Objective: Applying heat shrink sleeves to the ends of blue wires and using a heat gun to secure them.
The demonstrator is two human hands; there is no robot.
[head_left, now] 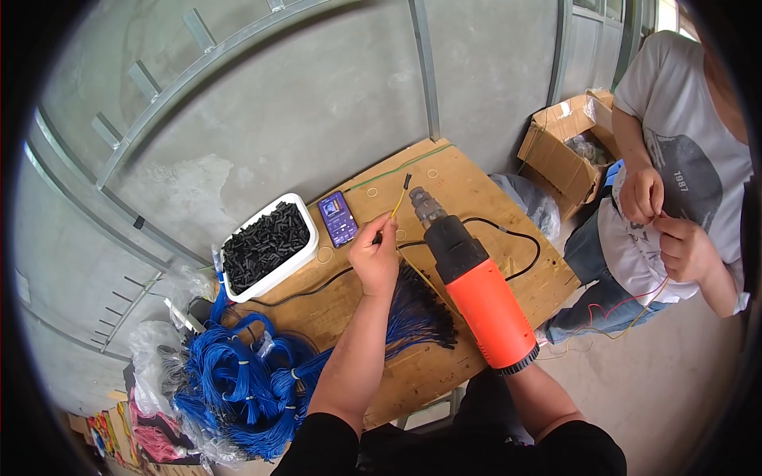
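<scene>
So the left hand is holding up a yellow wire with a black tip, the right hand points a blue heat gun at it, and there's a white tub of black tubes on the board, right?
Not quite: the heat gun is orange with a black front, not blue, as the head view shows. The rest holds: the left hand holds the yellow wire, and the white tub of black tubes sits on the board. The right hand itself is hidden behind the gun.
</scene>
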